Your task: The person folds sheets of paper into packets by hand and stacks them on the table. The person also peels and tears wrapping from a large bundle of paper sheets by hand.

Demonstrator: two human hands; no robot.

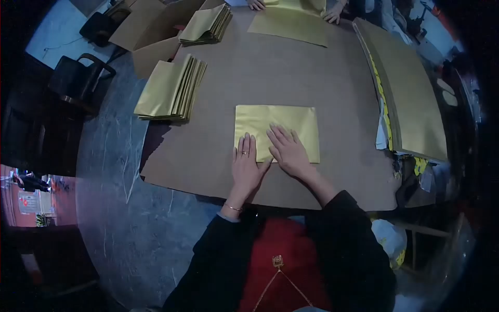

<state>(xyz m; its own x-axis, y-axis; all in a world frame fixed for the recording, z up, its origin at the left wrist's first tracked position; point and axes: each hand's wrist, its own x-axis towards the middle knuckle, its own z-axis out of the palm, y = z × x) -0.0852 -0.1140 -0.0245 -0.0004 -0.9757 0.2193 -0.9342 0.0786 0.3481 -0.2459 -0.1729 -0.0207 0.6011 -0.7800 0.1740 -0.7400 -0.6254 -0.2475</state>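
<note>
Nearest, a gold pendant (278, 261) hangs over a red garment (283, 234) between two dark sleeves. The left hand (244, 164), wearing a ring, lies flat at the lower left of a folded gold sheet (260, 118), its fingers straight and close together, its thumb out toward the right hand (291, 153). That one is also open and flat, fingers extended across the sheet's middle; neither grips anything. The sheet lies flat near the front edge of the brown worktop (208, 161).

To the right, a thick pile of large gold sheets (410, 93) runs along the side. Beyond the folded sheet, at left, sits a stack of folded gold sheets (162, 93), and farther back a second stack (205, 23), beside an open cardboard box (156, 47). At the far end, another person's hands (332, 14) flank a large gold sheet (288, 28).
</note>
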